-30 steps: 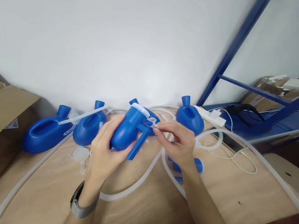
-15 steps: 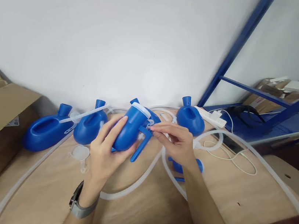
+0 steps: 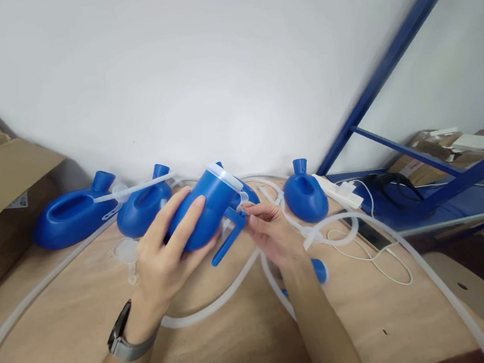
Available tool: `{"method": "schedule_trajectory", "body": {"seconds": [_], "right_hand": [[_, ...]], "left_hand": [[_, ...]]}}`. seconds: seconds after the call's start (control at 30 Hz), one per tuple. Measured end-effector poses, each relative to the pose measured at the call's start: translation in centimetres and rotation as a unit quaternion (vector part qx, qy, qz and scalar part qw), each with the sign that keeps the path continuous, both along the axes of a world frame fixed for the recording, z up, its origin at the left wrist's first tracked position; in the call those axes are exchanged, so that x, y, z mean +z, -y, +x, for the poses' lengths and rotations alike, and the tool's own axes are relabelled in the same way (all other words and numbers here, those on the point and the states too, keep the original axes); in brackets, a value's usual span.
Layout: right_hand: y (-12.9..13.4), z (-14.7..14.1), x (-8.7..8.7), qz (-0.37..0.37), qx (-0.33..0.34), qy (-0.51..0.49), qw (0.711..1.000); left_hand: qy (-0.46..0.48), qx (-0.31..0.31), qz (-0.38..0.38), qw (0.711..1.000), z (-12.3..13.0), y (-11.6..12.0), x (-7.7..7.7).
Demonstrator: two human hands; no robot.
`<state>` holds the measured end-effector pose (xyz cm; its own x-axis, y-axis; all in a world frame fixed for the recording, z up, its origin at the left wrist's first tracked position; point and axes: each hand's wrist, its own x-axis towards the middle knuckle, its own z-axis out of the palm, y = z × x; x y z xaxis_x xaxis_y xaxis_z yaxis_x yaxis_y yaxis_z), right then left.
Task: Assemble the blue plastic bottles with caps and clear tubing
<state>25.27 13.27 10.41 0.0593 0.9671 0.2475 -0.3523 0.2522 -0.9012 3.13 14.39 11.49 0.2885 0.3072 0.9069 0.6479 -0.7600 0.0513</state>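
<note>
My left hand (image 3: 162, 256) is wrapped round a blue plastic urinal cup (image 3: 203, 211), which it holds tilted above the table. A translucent white lid (image 3: 224, 176) covers the cup's mouth, which points up and away. A blue angled handle (image 3: 231, 242) sticks out from the cup's right side. My right hand (image 3: 276, 231) pinches the small strap (image 3: 242, 201) of the lid where it meets the top of the handle; the fingertips partly hide that spot.
Blue urinal bottles (image 3: 67, 218) stand along the wall, another blue bottle (image 3: 306, 196) at right. Translucent hoses (image 3: 223, 301) curl over the wooden table. A loose lid (image 3: 125, 251), a power strip (image 3: 338, 192), a phone (image 3: 370, 232), an open carton (image 3: 0, 191) and a blue metal frame (image 3: 387, 59) surround the hands.
The cup has come slightly nearer and turned a little, with its lid facing more to the right. My right hand has shifted slightly left and stays at the strap by the handle.
</note>
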Motion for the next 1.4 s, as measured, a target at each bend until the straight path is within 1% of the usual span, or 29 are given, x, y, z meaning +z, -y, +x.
{"method": "schedule_trajectory", "body": {"seconds": [0.13, 0.27, 0.37, 0.43, 0.5, 0.57, 0.67, 0.73, 0.8, 0.9, 0.97, 1.03, 1.07, 1.13, 1.2, 1.23, 1.3, 1.4], "right_hand": [[0.1, 0.1, 0.0, -0.019, 0.037, -0.008, 0.999], [0.1, 0.4, 0.0, -0.027, 0.034, 0.013, 0.999], [0.0, 0.8, 0.2, -0.004, 0.016, 0.041, 0.999], [0.1, 1.1, 0.4, 0.018, 0.012, 0.066, 0.998], [0.3, 1.5, 0.7, 0.034, 0.019, 0.089, 0.995], [0.6, 2.0, 1.0, 0.035, 0.036, 0.109, 0.993], [0.6, 2.7, 1.1, -0.004, 0.066, 0.136, 0.989], [0.4, 3.0, 0.9, -0.037, 0.080, 0.151, 0.985], [0.0, 3.0, 0.6, -0.053, 0.081, 0.155, 0.983], [-0.9, 2.6, 0.1, -0.053, 0.060, 0.134, 0.988], [-1.4, 2.3, -0.2, -0.052, 0.037, 0.118, 0.991], [-1.7, 2.1, -0.4, -0.050, 0.004, 0.114, 0.992], [-1.8, 2.2, -0.5, -0.047, -0.017, 0.116, 0.992], [-1.8, 2.5, -0.5, -0.036, -0.054, 0.132, 0.989], [-1.6, 2.8, -0.4, -0.023, -0.067, 0.159, 0.985], [-1.5, 2.9, -0.4, -0.018, -0.063, 0.174, 0.983], [-1.3, 2.9, -0.4, -0.012, -0.042, 0.200, 0.979], [-1.3, 2.3, -0.6, -0.009, -0.017, 0.235, 0.972]], "left_hand": [[-0.018, 0.000, 0.025, 1.000, -0.6, -0.3, -0.2], [-0.036, 0.003, 0.052, 0.998, -0.7, -0.4, -0.5], [-0.049, 0.009, 0.071, 0.996, -0.6, -0.3, -0.6], [-0.052, 0.002, 0.080, 0.995, -0.5, -0.3, -0.5], [-0.058, -0.013, 0.083, 0.995, -0.4, -0.3, -0.4], [-0.062, -0.032, 0.070, 0.995, -0.4, -0.2, -0.4], [-0.078, -0.052, 0.047, 0.994, -0.3, -0.1, -0.6], [-0.101, -0.055, 0.039, 0.993, -0.2, -0.2, -0.9], [-0.108, -0.051, 0.023, 0.993, 0.1, -0.4, -1.1], [-0.081, -0.019, -0.043, 0.996, 0.8, -0.8, -1.2], [-0.066, 0.006, -0.118, 0.991, 1.2, -1.0, -1.3], [-0.068, 0.001, -0.204, 0.977, 1.4, -1.1, -1.5], [-0.072, -0.014, -0.246, 0.967, 1.4, -1.1, -1.6], [-0.069, -0.065, -0.316, 0.944, 1.5, -1.1, -1.9], [-0.035, -0.127, -0.381, 0.915, 1.5, -1.2, -2.3], [-0.009, -0.152, -0.410, 0.899, 1.6, -1.2, -2.3], [0.040, -0.178, -0.454, 0.872, 1.6, -1.3, -2.3], [0.083, -0.179, -0.504, 0.841, 1.4, -1.9, -2.0]]}}
